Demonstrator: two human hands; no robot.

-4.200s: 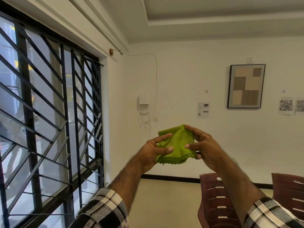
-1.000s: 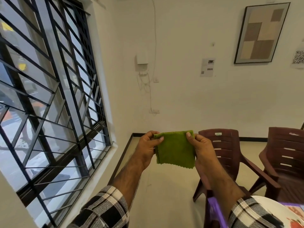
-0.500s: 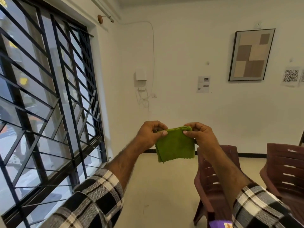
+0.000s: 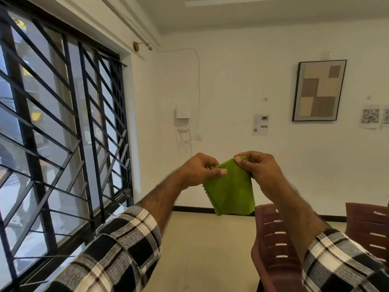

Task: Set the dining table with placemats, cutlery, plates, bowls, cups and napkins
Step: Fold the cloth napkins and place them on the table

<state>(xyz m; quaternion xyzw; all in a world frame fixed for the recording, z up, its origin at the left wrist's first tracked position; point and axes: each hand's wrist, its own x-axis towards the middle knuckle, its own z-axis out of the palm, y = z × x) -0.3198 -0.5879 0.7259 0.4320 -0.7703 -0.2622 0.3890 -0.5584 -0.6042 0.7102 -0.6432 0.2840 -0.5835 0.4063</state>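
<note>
Napkin: I hold the green napkin (image 4: 230, 186) folded, in the air at chest height in front of me, hanging from its top edge.
Left hand: my left hand (image 4: 197, 168) pinches the top left corner, thumb across the front.
Right hand: my right hand (image 4: 257, 165) pinches the top right corner.
Just changed: half a second ago the cloth hung squarer; now it tilts, its left corner lower.
Against earliest frame: then bunched, now flat.
Task meaning: I judge folding nearly finished; the table is out of view.
Nearby: brown chair (image 4: 275, 245) below.
</note>
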